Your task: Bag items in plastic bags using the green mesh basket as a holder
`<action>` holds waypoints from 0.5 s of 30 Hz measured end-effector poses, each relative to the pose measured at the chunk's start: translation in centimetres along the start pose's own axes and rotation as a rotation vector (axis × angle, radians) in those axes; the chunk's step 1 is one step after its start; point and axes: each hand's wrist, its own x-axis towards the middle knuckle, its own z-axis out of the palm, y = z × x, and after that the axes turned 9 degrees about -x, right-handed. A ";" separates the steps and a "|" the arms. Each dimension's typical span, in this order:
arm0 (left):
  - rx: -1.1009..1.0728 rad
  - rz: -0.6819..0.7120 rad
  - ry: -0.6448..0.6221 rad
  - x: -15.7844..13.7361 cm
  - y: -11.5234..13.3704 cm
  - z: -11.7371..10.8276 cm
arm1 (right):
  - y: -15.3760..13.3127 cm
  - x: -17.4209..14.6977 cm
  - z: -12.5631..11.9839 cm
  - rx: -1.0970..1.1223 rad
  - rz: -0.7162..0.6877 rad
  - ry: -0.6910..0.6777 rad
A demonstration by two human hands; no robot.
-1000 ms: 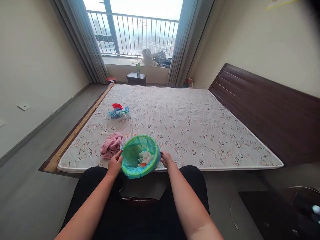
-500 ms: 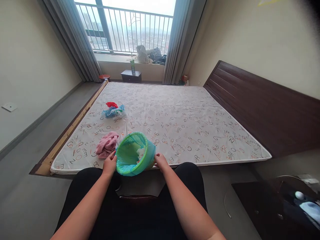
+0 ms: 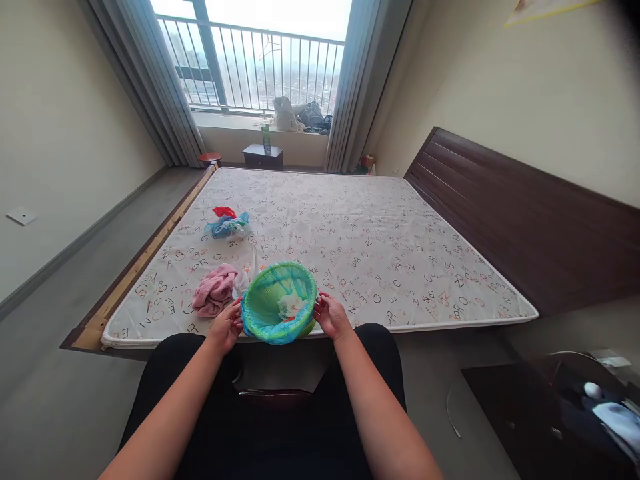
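Between my two hands is a green trash can (image 3: 260, 300) lined with a blue-green plastic bag, its mouth tilted toward me. Some white and red crumpled stuff lies inside it. My left hand (image 3: 226, 327) is closed on the rim's left side, and my right hand (image 3: 332, 315) grips the right side. Just left of the can, a pink cloth (image 3: 215, 290) lies bunched on the mattress (image 3: 350, 247), with a clear plastic bag (image 3: 243, 283) beside it. Farther back sits a heap of blue, white and red plastic bags (image 3: 227, 223).
A wooden bed frame edge (image 3: 145, 267) runs along the left, and a dark headboard (image 3: 510, 220) stands at the right. At lower right is a dark low surface (image 3: 540, 420) bearing a white ball (image 3: 593, 390). A small nightstand (image 3: 263, 157) holds a green bottle (image 3: 266, 137) near the window.
The trash can has shifted slightly right and turned, so its opening faces me more and its contents show better. Both hands have moved with it, still at its rim.
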 end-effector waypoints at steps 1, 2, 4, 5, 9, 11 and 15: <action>-0.006 -0.015 -0.005 -0.4 0.3 0.6 | -0.1 -0.3 0.2 0.012 -0.003 0.001; 0.014 -0.029 0.005 -0.8 0.6 1.2 | -0.2 -0.5 0.3 0.014 -0.011 0.005; 0.076 -0.043 0.043 -1.4 1.0 2.3 | -0.5 -0.7 0.3 -0.046 -0.061 0.031; 0.089 -0.044 0.052 -1.6 1.2 2.8 | -0.6 -0.8 0.2 -0.111 -0.109 0.057; -0.062 -0.098 0.063 -1.8 1.5 4.1 | -1.1 -0.9 -0.3 -0.499 -0.371 0.216; -0.147 -0.118 0.079 -1.8 1.4 4.4 | -1.3 -1.0 -0.6 -0.627 -0.430 0.276; -0.180 -0.081 -0.003 -2.2 1.0 4.8 | -1.6 -1.3 -0.9 -0.490 -0.231 0.234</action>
